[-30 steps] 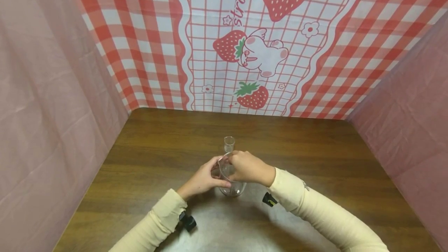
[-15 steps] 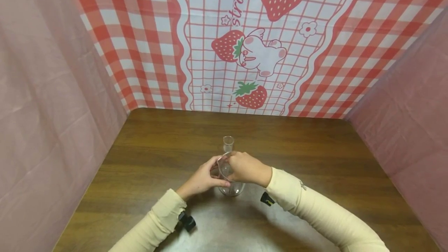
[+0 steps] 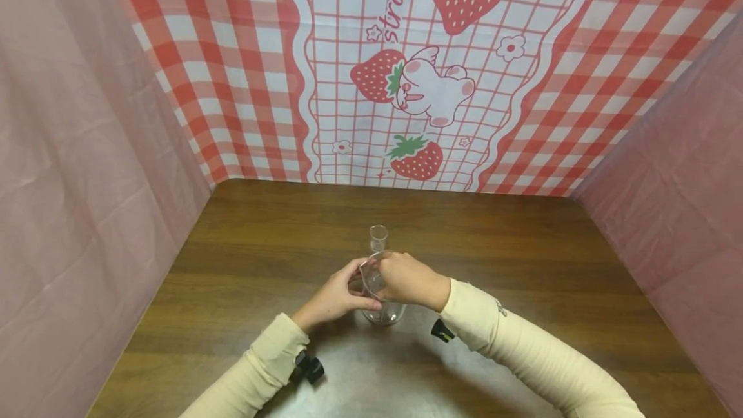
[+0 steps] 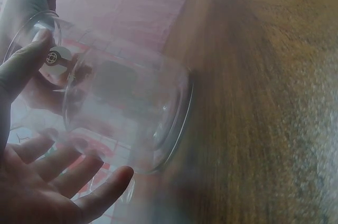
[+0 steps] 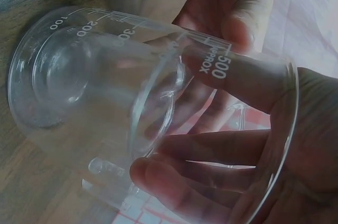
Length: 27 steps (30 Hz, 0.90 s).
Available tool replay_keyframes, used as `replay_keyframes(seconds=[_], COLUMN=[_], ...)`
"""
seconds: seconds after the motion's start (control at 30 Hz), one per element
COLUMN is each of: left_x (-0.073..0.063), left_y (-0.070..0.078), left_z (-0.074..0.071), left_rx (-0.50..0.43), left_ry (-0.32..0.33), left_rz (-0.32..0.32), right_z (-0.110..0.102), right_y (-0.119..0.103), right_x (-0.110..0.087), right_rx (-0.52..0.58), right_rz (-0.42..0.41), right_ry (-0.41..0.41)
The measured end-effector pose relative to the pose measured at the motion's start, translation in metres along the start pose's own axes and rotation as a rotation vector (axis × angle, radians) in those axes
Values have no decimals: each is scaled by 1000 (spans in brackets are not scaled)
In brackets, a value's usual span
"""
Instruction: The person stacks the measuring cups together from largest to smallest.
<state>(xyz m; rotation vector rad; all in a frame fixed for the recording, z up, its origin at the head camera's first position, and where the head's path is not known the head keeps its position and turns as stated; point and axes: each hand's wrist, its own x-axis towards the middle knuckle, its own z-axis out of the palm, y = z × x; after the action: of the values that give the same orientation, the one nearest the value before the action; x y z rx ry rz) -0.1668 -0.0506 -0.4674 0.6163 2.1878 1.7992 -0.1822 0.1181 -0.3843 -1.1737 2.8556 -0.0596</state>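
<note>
A large clear glass beaker with white markings up to 500 stands on the table. My left hand holds it from the left side, thumb in front and fingers round the far side. Inside it sits a smaller clear glass beaker, whose rim shows in the right wrist view. My right hand reaches in through the large beaker's mouth, and its thumb and fingertips pinch the smaller beaker near the rim. From the head view the inner beaker is mostly covered by my right hand.
Just behind the large beaker stands a small clear glass vessel, partly hidden. The brown wooden table meets a strawberry-print cloth at the back. Pink curtains hang at both sides.
The view shifts very slightly. Both hands and the beakers otherwise keep the same positions.
</note>
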Motion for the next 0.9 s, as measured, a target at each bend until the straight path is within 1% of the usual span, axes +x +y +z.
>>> replay_keyframes(seconds=[0.13,0.27,0.43,0.6,0.7,0.77,0.9], left_x=[0,-1,-2,-1,0,0,0], left_y=[0,0,0,1,1,1,0], left_z=[0,0,0,0,0,-1,-1], left_rx=[0,-10,-10,7,6,0,-1], left_ry=[0,-4,-9,-2,-4,-9,-12], left_rz=[2,0,9,15,17,18,22], right_z=[0,1,1,-6,-11,-15,-23], right_y=[0,1,3,7,10,12,16], right_x=[0,-1,-3,-3,-3,-2,-2], right_rx=[16,53,72,93,136,169,194], right_rz=[1,-16,-48,-95,-90,-68,-34], right_ry=[-4,-2,22,33,34,32,44])
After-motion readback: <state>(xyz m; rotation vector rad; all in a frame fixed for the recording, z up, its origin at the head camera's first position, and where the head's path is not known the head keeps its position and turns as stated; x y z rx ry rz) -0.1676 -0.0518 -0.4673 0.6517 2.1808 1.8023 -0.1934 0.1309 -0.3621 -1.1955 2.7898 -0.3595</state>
